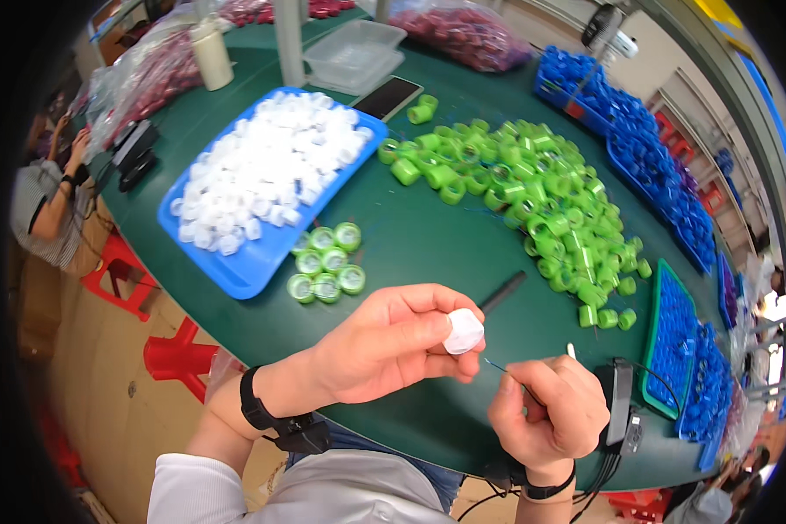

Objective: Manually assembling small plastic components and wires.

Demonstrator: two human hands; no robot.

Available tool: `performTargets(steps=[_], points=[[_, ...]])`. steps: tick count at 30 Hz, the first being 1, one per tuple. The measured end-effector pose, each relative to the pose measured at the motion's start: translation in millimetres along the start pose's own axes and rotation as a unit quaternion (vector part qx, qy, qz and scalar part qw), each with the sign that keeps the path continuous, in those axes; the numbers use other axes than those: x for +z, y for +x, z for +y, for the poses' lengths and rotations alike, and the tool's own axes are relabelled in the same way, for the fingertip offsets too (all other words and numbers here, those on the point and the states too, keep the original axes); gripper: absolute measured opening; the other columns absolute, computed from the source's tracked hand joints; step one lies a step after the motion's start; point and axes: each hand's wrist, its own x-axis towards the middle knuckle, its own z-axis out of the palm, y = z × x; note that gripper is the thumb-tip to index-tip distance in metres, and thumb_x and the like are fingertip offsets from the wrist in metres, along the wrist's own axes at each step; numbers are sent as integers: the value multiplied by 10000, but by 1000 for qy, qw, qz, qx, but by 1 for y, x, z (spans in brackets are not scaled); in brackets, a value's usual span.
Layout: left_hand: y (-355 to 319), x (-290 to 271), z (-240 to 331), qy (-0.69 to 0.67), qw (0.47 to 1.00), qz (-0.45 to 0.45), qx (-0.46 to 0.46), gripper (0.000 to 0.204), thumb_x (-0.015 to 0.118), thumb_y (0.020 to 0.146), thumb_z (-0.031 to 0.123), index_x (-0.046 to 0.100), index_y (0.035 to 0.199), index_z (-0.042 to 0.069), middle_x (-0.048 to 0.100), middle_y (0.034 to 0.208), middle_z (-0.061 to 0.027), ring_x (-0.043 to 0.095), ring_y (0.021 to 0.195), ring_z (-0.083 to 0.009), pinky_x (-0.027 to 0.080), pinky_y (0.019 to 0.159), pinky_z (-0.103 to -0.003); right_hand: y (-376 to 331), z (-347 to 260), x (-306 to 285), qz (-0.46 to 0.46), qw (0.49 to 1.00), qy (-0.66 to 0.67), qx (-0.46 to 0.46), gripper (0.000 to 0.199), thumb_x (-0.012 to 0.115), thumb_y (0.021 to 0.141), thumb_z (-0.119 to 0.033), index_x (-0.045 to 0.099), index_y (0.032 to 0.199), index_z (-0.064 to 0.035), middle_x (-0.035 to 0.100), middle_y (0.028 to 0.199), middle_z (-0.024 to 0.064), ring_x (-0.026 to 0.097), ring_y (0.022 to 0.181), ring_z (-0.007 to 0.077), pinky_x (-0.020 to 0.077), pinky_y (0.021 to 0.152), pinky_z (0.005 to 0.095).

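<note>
My left hand (389, 345) pinches a small white faceted plastic piece (464, 332) between thumb and fingers, above the near part of the green table. To its right, my right hand (553, 410) is closed, thumb against forefinger, on a thin blue wire (495, 364). The wire's tip points toward the white piece; whether the two are joined I cannot tell. Just beyond my left fingers lies a dark pen-like rod (504, 293), partly hidden. A small group of green round parts (326, 260) with pale faces stands left of my left hand.
A blue tray (243, 278) heaped with white pieces sits at left. Many green parts (550, 201) spread across the table (393, 236). Blue trays of blue parts (655, 157) line the right edge. A phone (389, 98), clear tubs (355, 52) and a black device with cables (618, 403) also lie there.
</note>
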Motion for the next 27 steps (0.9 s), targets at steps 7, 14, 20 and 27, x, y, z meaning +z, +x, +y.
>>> performTargets(steps=[7,14,20,27], points=[[28,-10,-25,-50,999,-16,-8,345,553,923,215,494,1177,-11,555,1062,-144,542,883,-182,454,767,-315,3,14,-7,-7,999,-50,-7,208,648,559,65,624,739,-36,399,519,-6,377,410,136,308,387,253],[27,-19,-35,-46,999,-4,-8,316,522,942,236,502,1148,-3,539,1050,-146,526,877,-172,455,739,-293,0,26,6,-28,997,-62,-44,186,671,566,26,628,741,-20,391,521,-19,370,408,125,299,374,242],[26,-17,-29,-48,998,32,-9,322,497,954,250,509,1120,-26,540,1048,-128,527,838,-158,453,688,-280,-1,26,8,-47,997,-59,-33,193,665,565,38,619,745,-15,382,524,-9,363,407,132,294,375,248],[27,-12,-22,-15,999,46,-19,393,507,952,222,474,1230,-55,561,1104,-125,503,764,-137,408,629,-246,1,26,6,-68,995,-75,-25,191,652,571,55,609,742,-18,374,522,-4,358,405,137,290,379,257]])
